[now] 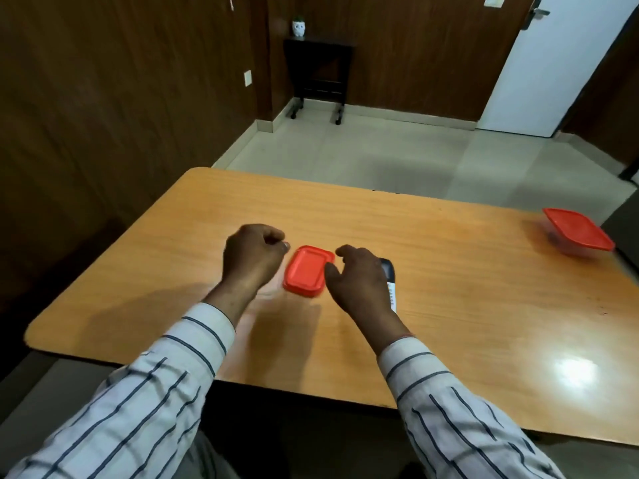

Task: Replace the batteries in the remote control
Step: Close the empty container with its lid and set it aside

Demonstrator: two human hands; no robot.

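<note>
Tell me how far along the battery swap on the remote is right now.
Barely started. Nothing looks done: the small red-lidded box is closed, and the remote lies on the table, mostly hidden by the right hand. The left hand holds nothing visible. No batteries show. Every step remains.

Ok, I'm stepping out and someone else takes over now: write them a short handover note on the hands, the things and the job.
Left hand: curled, over the table, left of the small red box; whether it holds anything cannot be told.
Right hand: open, empty, hovering over the remote.
Small red box: lid on, between the hands.
Remote: flat on the table, mostly hidden by the right hand.
Second red-lidded box: far right edge.
Done: nothing visible. No batteries in sight.
Left: open the remote, swap batteries, close it.
</note>
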